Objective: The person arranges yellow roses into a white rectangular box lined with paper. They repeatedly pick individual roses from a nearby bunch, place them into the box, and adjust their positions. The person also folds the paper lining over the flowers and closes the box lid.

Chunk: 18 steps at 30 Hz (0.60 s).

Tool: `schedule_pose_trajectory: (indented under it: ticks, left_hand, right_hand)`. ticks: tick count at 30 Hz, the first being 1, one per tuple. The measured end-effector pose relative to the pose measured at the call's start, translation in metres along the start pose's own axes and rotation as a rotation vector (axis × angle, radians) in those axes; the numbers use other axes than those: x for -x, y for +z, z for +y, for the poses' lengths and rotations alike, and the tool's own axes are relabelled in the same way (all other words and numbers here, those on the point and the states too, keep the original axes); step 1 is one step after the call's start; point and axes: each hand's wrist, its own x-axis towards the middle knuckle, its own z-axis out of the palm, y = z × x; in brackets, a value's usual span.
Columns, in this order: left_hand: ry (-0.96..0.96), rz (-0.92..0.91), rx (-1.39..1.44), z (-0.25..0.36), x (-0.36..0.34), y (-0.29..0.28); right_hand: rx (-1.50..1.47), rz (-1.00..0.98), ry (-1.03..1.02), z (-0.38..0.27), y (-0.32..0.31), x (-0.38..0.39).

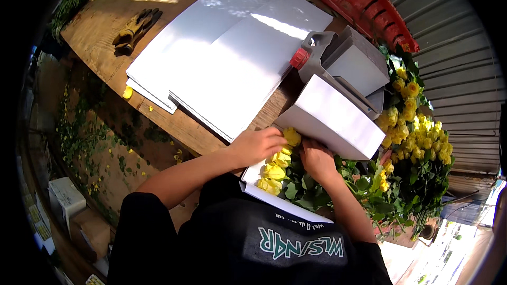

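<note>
A row of yellow roses [274,171] lies in front of me on a white cardboard sheet [285,206], their leafy stems [306,192] pointing right. My left hand [257,148] is at the far end of the row, fingers bent and closed against the uppermost rose [291,136]. Just right of that bloom, my right hand [318,161] is closed low over the stems. Its fingertips are partly hidden, so what they grip cannot be made out. Beyond both hands, a raised white cardboard panel [338,116] leans at a slant.
White cardboard sheets [232,47] are stacked on the wooden table [100,37]. Work gloves [134,31] lie far left. A grey jug [317,55] with a red cap stands by a pale block [359,63]. Bunched yellow roses [422,142] fill the right side; a red sack [364,5] lies behind.
</note>
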Motion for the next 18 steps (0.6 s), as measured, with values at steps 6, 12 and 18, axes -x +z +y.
schedule_pose_trajectory:
  ticks: [6,12,18]
  left_hand:
    - [-0.260,0.036,0.015,0.002,0.001,-0.028]
    - [-0.286,0.019,0.008,0.001,-0.005,-0.022]
    - [-0.050,-0.105,0.079,-0.001,-0.034,-0.005]
  right_hand:
    - [-0.078,-0.123,0.083,-0.008,-0.008,0.000]
    - [-0.150,-0.010,0.014,-0.001,0.000,0.007]
    - [-0.041,0.066,0.068,-0.008,0.006,0.008]
